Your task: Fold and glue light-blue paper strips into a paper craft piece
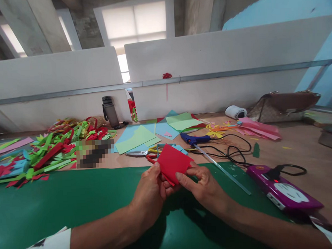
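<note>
A square of red paper (174, 162) is held up above the green mat, tilted, and looks folded or layered along its lower edge. My left hand (151, 186) pinches its left corner, with the thumb on top and the fingers curled underneath. On the other side my right hand (202, 180) grips the lower right edge between thumb and fingers. Just behind the paper lie scissors (136, 153), their handles partly hidden by it. A blue glue gun (196, 138) rests beyond my right hand, with a clear glue stick (224, 169) stretching from near it towards me.
Green and red paper strips (56, 147) are heaped at the left. A grey bottle (110, 112) stands at the back. Coloured sheets (139, 139) lie behind the scissors. At the right are a purple power unit (286, 188), a black cable (234, 150), pink paper (259, 127) and a handbag (282, 107).
</note>
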